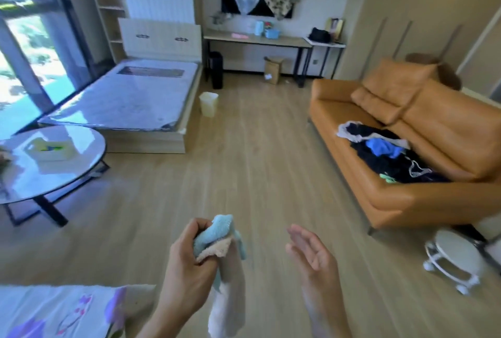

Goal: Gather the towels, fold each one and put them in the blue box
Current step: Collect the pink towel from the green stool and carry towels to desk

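Left hand: our left hand, low in the frame's centre, has its grip closed around a bunch of towels.
Towels: a light blue one on top, a peach one under it, a pale one hanging down below our fist.
Right hand: our right hand, lower right of centre, is empty, fingers spread, apart from the towels.
Sofa: an orange sofa at the right carries a pile of dark clothes.
Bench: a round glass bench stands at the left.
Blue box: we cannot tell where it is.
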Action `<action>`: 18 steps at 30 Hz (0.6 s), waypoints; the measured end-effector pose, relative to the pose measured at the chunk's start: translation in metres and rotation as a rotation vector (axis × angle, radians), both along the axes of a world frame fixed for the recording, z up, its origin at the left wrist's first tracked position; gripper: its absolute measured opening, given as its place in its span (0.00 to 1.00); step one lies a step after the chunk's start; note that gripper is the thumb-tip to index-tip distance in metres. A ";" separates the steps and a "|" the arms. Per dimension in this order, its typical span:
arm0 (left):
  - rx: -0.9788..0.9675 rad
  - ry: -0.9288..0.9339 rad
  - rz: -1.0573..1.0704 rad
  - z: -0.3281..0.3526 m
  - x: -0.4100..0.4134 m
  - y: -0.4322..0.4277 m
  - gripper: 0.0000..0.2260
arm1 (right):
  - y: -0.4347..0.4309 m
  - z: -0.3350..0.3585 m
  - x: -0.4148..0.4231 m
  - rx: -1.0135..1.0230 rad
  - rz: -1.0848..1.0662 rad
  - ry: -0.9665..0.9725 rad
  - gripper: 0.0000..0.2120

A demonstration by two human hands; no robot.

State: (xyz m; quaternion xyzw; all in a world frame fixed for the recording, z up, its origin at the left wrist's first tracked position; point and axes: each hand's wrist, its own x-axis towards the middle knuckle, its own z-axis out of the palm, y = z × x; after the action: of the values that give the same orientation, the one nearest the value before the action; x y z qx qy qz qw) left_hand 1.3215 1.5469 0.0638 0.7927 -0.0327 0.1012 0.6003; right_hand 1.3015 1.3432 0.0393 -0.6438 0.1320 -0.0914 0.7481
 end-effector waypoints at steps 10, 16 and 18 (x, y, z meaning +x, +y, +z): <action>-0.004 -0.060 0.226 0.002 0.173 0.020 0.14 | -0.015 -0.016 0.178 -0.211 0.149 0.066 0.29; -0.070 -0.055 0.228 -0.011 0.312 0.030 0.12 | 0.010 -0.024 0.315 -0.343 0.089 0.005 0.26; -0.073 -0.056 0.191 -0.009 0.358 0.032 0.11 | 0.020 -0.023 0.361 -0.374 0.049 -0.011 0.27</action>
State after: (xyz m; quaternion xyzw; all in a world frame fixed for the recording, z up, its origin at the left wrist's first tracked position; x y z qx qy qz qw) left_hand 1.6797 1.5785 0.0548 0.7667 0.0301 0.1812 0.6152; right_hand 1.6624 1.3632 0.0165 -0.7741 0.0927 -0.0995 0.6183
